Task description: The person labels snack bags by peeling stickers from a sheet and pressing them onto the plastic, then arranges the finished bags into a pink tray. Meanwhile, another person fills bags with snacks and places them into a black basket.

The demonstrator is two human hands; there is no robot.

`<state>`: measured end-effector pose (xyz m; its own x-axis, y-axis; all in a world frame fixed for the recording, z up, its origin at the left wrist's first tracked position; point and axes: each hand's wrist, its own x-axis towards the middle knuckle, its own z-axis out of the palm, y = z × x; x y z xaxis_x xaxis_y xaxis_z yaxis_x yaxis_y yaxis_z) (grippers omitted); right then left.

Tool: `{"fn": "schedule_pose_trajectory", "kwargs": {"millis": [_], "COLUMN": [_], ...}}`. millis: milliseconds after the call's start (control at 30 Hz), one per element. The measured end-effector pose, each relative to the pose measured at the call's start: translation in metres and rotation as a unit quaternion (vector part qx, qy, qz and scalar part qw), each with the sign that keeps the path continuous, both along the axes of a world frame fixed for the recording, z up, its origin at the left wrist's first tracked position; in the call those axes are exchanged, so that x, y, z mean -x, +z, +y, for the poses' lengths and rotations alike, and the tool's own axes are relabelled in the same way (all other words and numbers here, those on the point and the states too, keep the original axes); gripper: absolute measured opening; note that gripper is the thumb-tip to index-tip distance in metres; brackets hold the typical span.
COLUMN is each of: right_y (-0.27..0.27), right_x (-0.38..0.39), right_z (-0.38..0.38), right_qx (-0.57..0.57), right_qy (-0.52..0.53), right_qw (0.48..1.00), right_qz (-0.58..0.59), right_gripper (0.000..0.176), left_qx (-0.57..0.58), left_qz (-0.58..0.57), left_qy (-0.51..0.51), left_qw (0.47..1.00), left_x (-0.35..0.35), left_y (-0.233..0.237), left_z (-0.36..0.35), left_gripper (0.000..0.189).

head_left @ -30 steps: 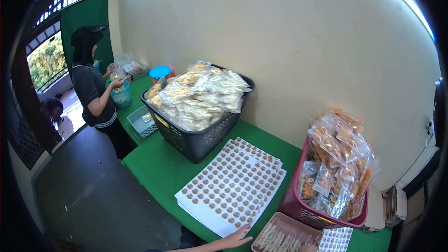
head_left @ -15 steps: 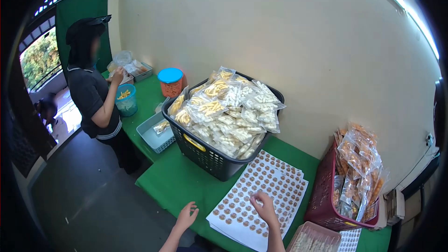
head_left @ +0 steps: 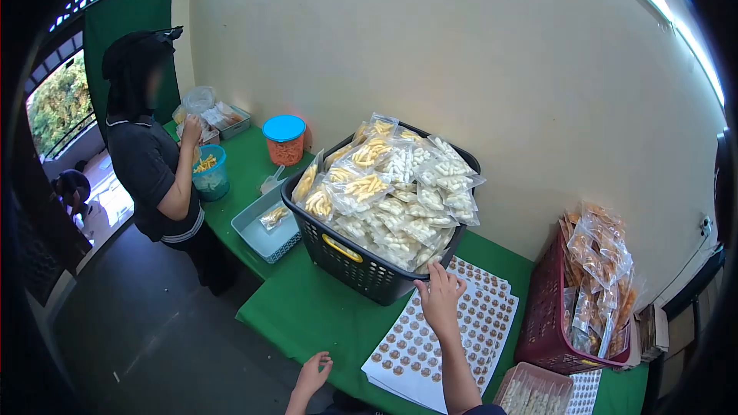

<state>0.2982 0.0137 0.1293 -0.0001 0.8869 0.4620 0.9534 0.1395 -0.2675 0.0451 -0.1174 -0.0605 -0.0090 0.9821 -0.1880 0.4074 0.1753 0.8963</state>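
Observation:
A black basket (head_left: 354,273) heaped with clear packets of pale and yellow snacks (head_left: 392,192) stands on the green table. My right hand (head_left: 440,296) reaches over the sticker sheets (head_left: 407,346), its fingertips at the basket's near right corner beside the lowest packets. Its fingers are apart, and no packet shows in it. Lower down, near the table's front edge, my left hand (head_left: 314,373) is empty with its fingers loosely spread.
A co-worker (head_left: 154,161) stands at the left by a blue bucket (head_left: 211,177). Behind are a blue-lidded tub (head_left: 284,142) and a grey tray (head_left: 265,234). At the right stand a maroon basket (head_left: 542,307) of orange packets and a pink container (head_left: 534,392).
My right hand has moved up from above the sticker sheets to the black basket's corner. My left hand is slightly lower in view. The view has shifted a little.

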Motion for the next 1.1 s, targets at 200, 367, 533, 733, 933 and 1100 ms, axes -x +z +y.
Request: {"fn": "schedule_pose_trajectory", "kwargs": {"millis": [200, 367, 533, 733, 933, 1100], "right_y": [-0.007, 0.027, 0.069, 0.029, -0.020, -0.055], "right_x": [-0.008, -0.008, -0.040, -0.088, -0.122, -0.136], "right_z": [0.001, -0.017, -0.065, -0.132, -0.192, -0.224], "right_qx": [0.013, -0.078, -0.149, -0.068, 0.068, 0.066], "right_qy": [0.050, 0.127, 0.159, 0.190, 0.143, 0.061], "right_qw": [0.984, 0.922, 0.870, 0.854, 0.659, 0.616], "right_qz": [0.170, 0.357, 0.443, 0.479, 0.735, 0.783], "right_gripper": [0.036, 0.037, 0.035, 0.034, 0.031, 0.030], "left_qx": [-0.024, -0.047, -0.008, 0.158, 0.199, 0.147], "left_qz": [0.036, -0.009, -0.235, -0.510, -0.663, -0.523], "left_qy": [-0.002, -0.007, -0.063, -0.132, -0.117, -0.066], "left_qw": [0.999, 0.999, 0.970, 0.835, 0.712, 0.837], "left_x": [-0.001, -0.026, -0.076, -0.143, -0.206, -0.225], "left_y": [0.005, 0.026, 0.032, 0.104, 0.117, 0.118], "left_z": [0.014, 0.026, 0.027, 0.019, 0.012, -0.006], "left_gripper": [0.036, 0.036, 0.036, 0.042, 0.044, 0.029]}}
